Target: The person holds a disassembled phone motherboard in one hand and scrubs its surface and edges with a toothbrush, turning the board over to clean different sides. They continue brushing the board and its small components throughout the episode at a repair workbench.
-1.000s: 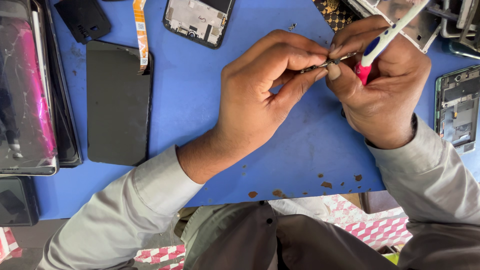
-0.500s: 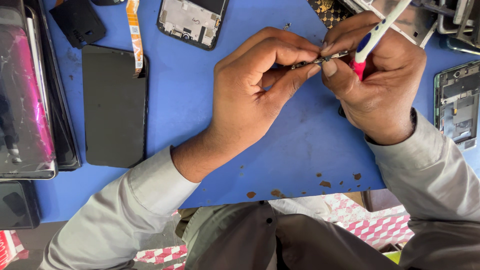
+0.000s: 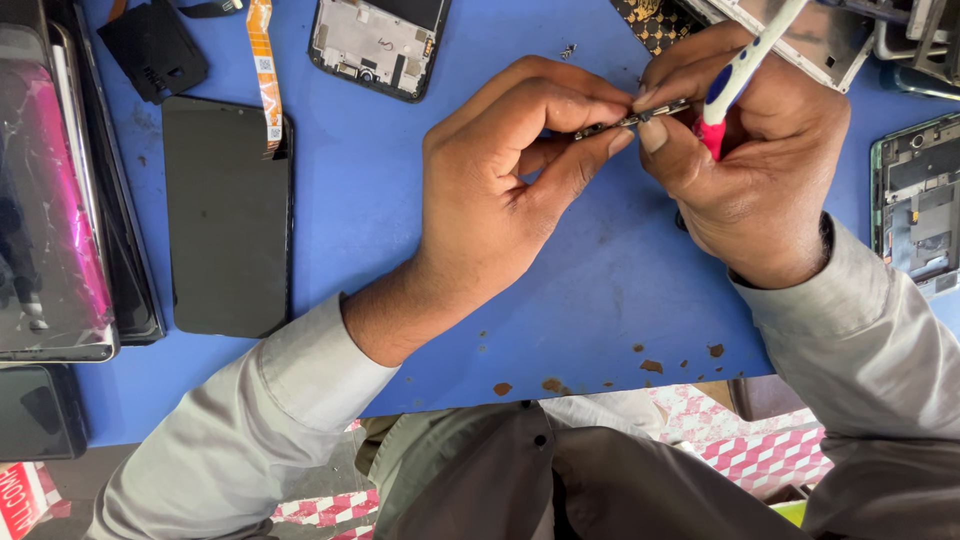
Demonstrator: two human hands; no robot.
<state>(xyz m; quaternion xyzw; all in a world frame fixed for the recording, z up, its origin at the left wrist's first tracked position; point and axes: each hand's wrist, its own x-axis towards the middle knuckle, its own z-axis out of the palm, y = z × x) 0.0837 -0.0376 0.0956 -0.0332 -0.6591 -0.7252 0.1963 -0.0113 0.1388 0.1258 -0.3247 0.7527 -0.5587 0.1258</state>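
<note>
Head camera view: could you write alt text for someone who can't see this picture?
Two hands pinch a small thin metal part between them over a blue work mat; the left hand grips one end, and the right hand grips the other while also holding a white, blue and red tool. A black phone screen and opened phone frames lie around them.

L hand [image 3: 500,190] comes in from lower left, forearm angled up to the right, sleeve ending at the wrist. Thumb and forefinger curl forward, tips pinched shut; other fingers folded under, behind the grip. R hand [image 3: 760,170] enters from lower right, wrist bent in toward the L, back of hand up. Its thumb and forefinger also pinch, tips just beside the L grip, nearly touching. Remaining R fingers curl into the palm. Both grips closed.
</note>
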